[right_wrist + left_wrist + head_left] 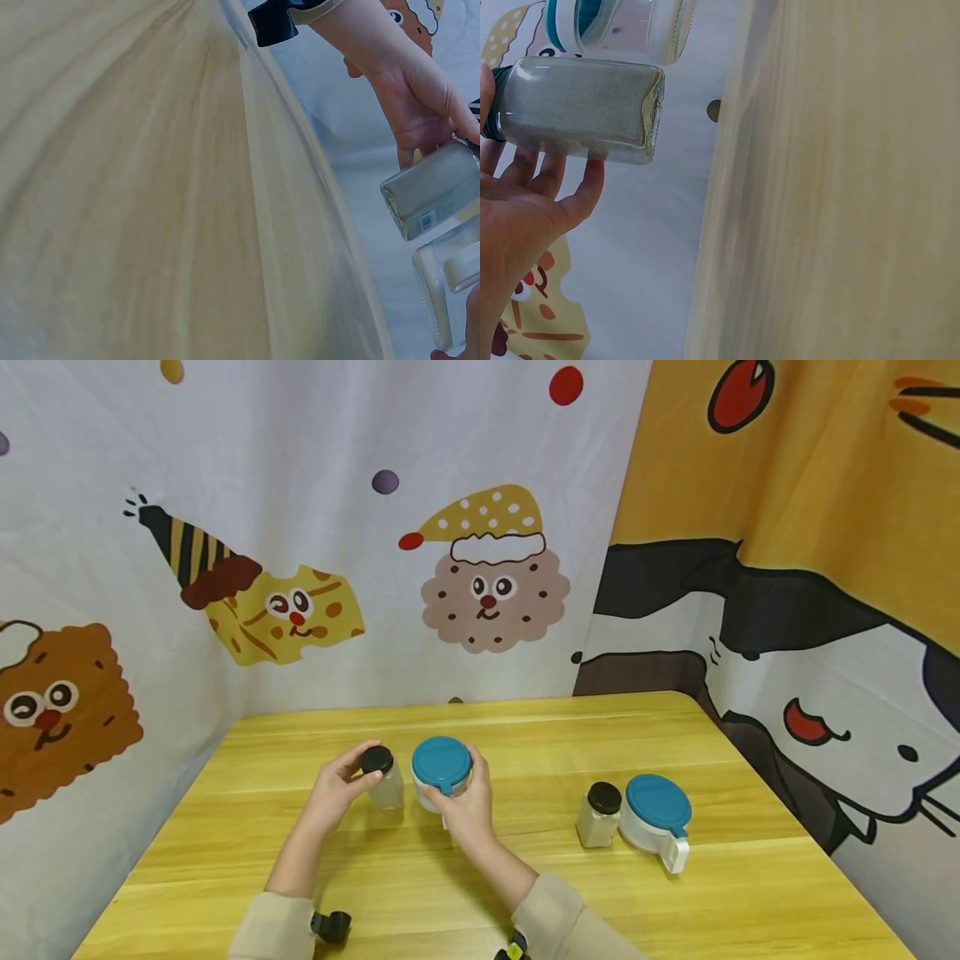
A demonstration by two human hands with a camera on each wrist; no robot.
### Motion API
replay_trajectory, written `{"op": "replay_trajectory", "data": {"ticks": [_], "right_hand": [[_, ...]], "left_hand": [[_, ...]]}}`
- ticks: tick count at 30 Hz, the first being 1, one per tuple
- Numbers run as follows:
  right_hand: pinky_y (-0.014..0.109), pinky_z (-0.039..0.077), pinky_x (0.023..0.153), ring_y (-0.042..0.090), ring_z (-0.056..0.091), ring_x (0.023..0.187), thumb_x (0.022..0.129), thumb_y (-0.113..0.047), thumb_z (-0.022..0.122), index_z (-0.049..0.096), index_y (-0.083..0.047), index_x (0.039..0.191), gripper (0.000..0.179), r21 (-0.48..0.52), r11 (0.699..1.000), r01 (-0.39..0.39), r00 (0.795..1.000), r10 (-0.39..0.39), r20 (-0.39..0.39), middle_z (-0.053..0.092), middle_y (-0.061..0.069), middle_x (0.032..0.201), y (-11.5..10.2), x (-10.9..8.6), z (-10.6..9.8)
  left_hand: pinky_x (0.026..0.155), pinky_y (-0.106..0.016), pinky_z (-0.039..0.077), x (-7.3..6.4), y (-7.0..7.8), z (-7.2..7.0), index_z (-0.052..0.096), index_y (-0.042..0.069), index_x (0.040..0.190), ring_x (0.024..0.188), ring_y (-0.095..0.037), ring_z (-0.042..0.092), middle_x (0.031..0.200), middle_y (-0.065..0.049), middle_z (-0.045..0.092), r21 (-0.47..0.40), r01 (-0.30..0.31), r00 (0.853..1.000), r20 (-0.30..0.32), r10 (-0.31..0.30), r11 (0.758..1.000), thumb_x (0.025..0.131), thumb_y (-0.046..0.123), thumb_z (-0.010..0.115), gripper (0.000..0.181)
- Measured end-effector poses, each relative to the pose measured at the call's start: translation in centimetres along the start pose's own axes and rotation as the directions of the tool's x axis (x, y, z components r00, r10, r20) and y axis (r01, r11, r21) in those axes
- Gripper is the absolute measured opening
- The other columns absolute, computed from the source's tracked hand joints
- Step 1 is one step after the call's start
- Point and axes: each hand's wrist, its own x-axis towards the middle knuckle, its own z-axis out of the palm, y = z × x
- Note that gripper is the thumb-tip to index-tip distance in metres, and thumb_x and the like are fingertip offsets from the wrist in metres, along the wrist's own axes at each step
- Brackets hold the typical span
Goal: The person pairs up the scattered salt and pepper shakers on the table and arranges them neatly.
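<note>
My left hand (pixel 335 789) grips a square-sided glass spice jar (pixel 387 792) by its black lid, thumb and fingers around the cap. Pale greyish powder shows through the jar (pixel 581 105) in the left wrist view. My right hand (pixel 471 810) holds a round clear container (pixel 441 763) with a blue lid and a white handle, thumb at the near side and fingers behind. Both are upright, lifted over the wooden table, and side by side. In the right wrist view the fingers of my right hand (pixel 471 330) barely show at the edge.
On the right of the table (pixel 517 752) stand another black-capped jar (pixel 598 816) and, close beside it, another blue-lidded container (pixel 657 814) with its white handle toward the near right. A printed curtain (pixel 315 460) hangs behind the table.
</note>
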Motion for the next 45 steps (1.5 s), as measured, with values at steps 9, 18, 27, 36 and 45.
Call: {"op": "replay_trajectory", "data": {"ticks": [9, 18, 27, 36, 45], "right_hand": [[0.064, 0.028, 0.099, 0.042, 0.04, 0.125, 0.075, -0.003, 0.08, 0.034, 0.004, 0.14, 0.08, 0.014, 1.0, 0.014, 1.0, -0.014, -0.003, 0.041, 0.024, 0.137, -4.3, -1.4, -1.0], [0.063, 0.029, 0.099, 0.042, 0.042, 0.124, 0.074, -0.003, 0.081, 0.035, 0.005, 0.139, 0.08, 0.022, 0.999, 0.041, 0.999, -0.04, -0.023, 0.043, 0.024, 0.135, -4.6, -2.0, -1.4], [0.064, 0.028, 0.099, 0.042, 0.041, 0.124, 0.074, -0.002, 0.081, 0.034, 0.004, 0.14, 0.081, 0.02, 0.999, 0.028, 0.999, -0.028, -0.03, 0.042, 0.024, 0.136, -3.9, -2.3, -1.5], [0.063, 0.03, 0.098, 0.035, 0.044, 0.124, 0.073, -0.014, 0.085, 0.037, -0.006, 0.142, 0.085, 0.014, 0.997, 0.076, 0.995, -0.075, -0.062, 0.044, 0.015, 0.137, -0.5, -2.1, -1.3], [0.062, 0.028, 0.1, 0.032, 0.043, 0.125, 0.072, -0.018, 0.086, 0.038, -0.008, 0.141, 0.085, 0.014, 0.997, 0.071, 0.994, -0.069, -0.08, 0.045, 0.011, 0.136, -0.4, -2.7, -1.6]], "left_hand": [[0.085, -0.022, 0.046, -0.4, 0.1, 0.3, 0.05, -0.007, 0.133, 0.107, -0.007, 0.057, 0.13, -0.026, 0.053, -0.036, -0.045, 0.999, 0.0, 0.045, 0.998, 0.089, 0.002, 0.067, 0.049], [0.086, -0.022, 0.046, -0.9, 0.1, 0.5, 0.05, -0.007, 0.133, 0.108, -0.008, 0.056, 0.13, -0.021, 0.054, -0.035, -0.038, 0.999, 0.007, 0.038, 0.999, 0.088, 0.003, 0.068, 0.05], [0.087, -0.022, 0.045, -1.4, 0.4, 0.7, 0.05, -0.006, 0.134, 0.109, -0.007, 0.056, 0.133, -0.024, 0.051, -0.038, -0.021, 0.999, 0.026, 0.022, 0.999, 0.088, 0.003, 0.068, 0.051], [0.088, -0.023, 0.046, -1.9, 0.3, 1.0, 0.049, -0.005, 0.135, 0.111, -0.009, 0.055, 0.131, -0.023, 0.053, -0.048, -0.035, 0.998, 0.055, 0.038, 0.998, 0.089, 0.005, 0.068, 0.051], [0.087, -0.025, 0.046, -2.3, 0.2, 1.1, 0.05, -0.006, 0.134, 0.111, -0.011, 0.056, 0.128, -0.016, 0.058, -0.05, -0.038, 0.997, 0.063, 0.041, 0.998, 0.089, 0.005, 0.067, 0.049]]}}
